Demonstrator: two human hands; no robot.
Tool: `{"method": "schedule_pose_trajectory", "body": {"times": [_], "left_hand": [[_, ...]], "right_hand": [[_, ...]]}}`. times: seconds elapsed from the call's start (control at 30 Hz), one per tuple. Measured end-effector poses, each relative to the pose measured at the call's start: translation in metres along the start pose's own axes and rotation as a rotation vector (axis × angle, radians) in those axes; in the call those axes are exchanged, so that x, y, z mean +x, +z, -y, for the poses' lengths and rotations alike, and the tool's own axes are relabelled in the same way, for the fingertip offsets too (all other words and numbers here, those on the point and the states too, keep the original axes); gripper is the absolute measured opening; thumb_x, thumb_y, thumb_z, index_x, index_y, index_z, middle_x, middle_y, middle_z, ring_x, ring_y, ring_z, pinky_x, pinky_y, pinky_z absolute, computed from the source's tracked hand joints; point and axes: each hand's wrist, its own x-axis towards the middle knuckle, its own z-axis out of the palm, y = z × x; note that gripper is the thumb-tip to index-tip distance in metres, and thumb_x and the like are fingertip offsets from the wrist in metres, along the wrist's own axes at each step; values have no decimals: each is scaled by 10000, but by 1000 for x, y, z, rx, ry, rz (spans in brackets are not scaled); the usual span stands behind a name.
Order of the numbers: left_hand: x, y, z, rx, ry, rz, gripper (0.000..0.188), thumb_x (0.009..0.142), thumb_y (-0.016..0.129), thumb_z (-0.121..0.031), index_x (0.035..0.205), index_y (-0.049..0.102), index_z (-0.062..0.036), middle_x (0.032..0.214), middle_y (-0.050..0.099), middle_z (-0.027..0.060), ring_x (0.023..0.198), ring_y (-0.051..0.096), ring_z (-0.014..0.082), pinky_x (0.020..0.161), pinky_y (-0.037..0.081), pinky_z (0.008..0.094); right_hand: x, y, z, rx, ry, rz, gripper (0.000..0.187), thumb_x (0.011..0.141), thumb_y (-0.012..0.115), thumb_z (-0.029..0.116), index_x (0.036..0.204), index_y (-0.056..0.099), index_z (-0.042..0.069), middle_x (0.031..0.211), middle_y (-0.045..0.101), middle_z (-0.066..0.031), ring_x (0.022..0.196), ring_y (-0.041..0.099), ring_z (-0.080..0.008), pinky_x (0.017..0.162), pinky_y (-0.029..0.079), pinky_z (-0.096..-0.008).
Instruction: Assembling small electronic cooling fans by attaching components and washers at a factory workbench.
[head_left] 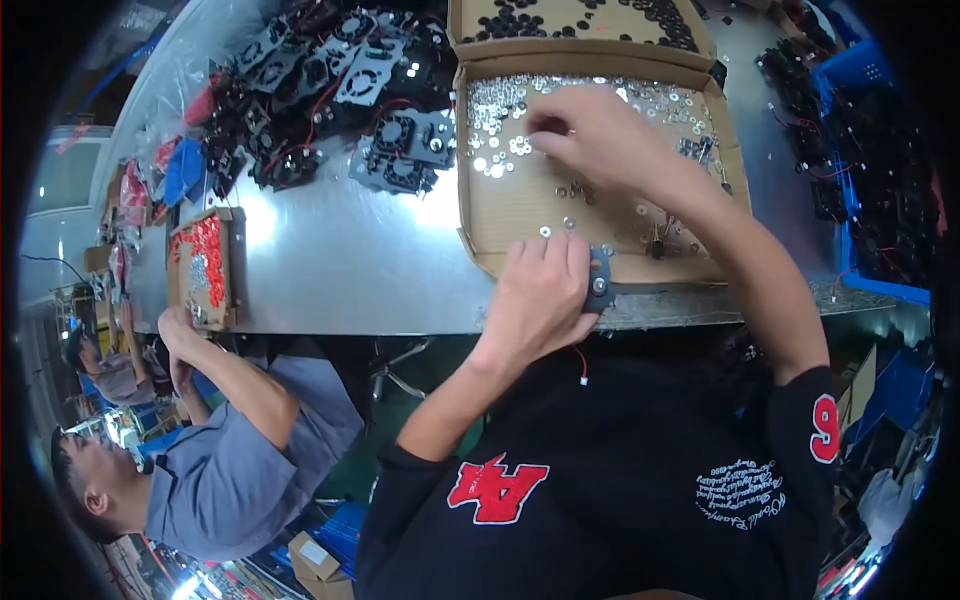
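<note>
Bracket, likely stiff, best held by its edges, sat gripped in the left hand; I couldn't tell what the right hand held.

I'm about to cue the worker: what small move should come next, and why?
Probably pinch one silver ring: the right hand is above the tray, close to loose silver rings, while the left hand holds a dark plate. Whether the right fingertips already hold one is unclear.
</note>
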Motion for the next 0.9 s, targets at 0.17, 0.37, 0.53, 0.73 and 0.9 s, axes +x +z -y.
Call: {"method": "schedule_pose_trajectory", "body": {"times": [0.17,0.37,0.53,0.73,0.9], "left_hand": [[3,-3,1,47,53,32,512,626,825,-337,917,518,-49,834,537,88,777,575,243,696,440,353],[12,-24,6,48,45,33,504,637,818,-339,911,514,-44,832,549,97,781,583,253,696,448,359],[24,-31,10,130,-58,-43,552,583,844,-287,948,521,-27,839,567,118,782,592,298,693,450,391],[38,-9,25,205,-107,-5,459,674,797,-340,900,532,-40,808,575,101,748,617,274,680,471,375],[29,-9,34,122,-154,11,443,719,777,-367,874,554,-17,791,618,138,714,656,283,667,529,362]], "right_hand": [[71,24,-40,-264,-125,-73,160,831,643,101,949,701,10,885,698,-174,845,670,-347,779,522,-421],[104,7,-18,-437,-36,271,155,785,646,45,905,728,-10,862,703,-205,820,689,-356,761,546,-422],[107,10,-1,-597,-63,362,211,747,670,8,944,740,-20,985,712,-207,916,701,-371,748,579,-455],[80,3,-16,-569,-62,134,138,719,684,73,813,722,-20,821,695,-227,793,701,-372,710,573,-432],[6,-17,-2,-15,-19,-118,198,768,690,108,898,682,-41,752,681,-133,677,660,-178,641,517,-308]]}}
